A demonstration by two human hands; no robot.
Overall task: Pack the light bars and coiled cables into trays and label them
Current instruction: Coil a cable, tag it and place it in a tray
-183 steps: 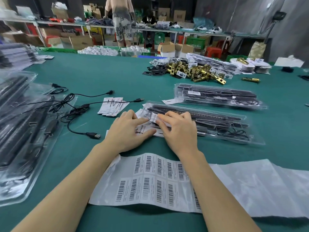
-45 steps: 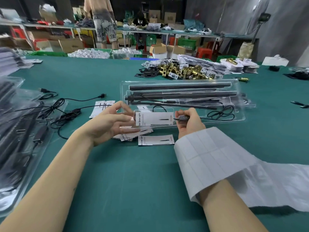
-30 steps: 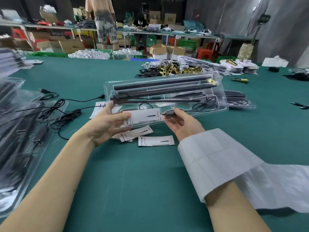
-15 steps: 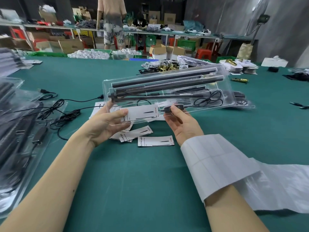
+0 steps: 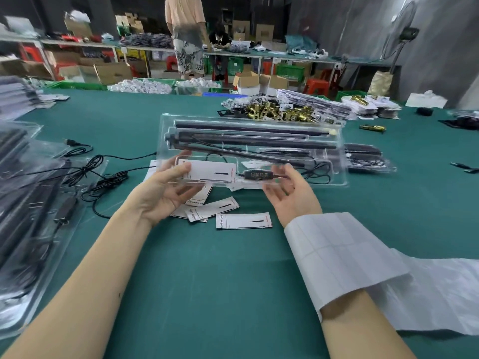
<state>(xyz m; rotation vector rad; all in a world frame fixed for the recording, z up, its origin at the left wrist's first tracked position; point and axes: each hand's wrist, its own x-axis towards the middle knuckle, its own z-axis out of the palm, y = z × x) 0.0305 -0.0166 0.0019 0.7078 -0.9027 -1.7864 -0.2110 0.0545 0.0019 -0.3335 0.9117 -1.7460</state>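
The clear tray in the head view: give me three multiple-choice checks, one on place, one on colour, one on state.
1. Where is the clear tray?
A. in both hands above the table
B. on the left stack
C. on the far shelf

2. What colour is the table?
A. grey
B. teal green
C. brown

3. The label sheet is
A. rolled up
B. lying across the right forearm
C. inside the tray

A: left hand and right hand hold its near edge.
B: the bare cloth is teal green.
B: it lies over the wrist.
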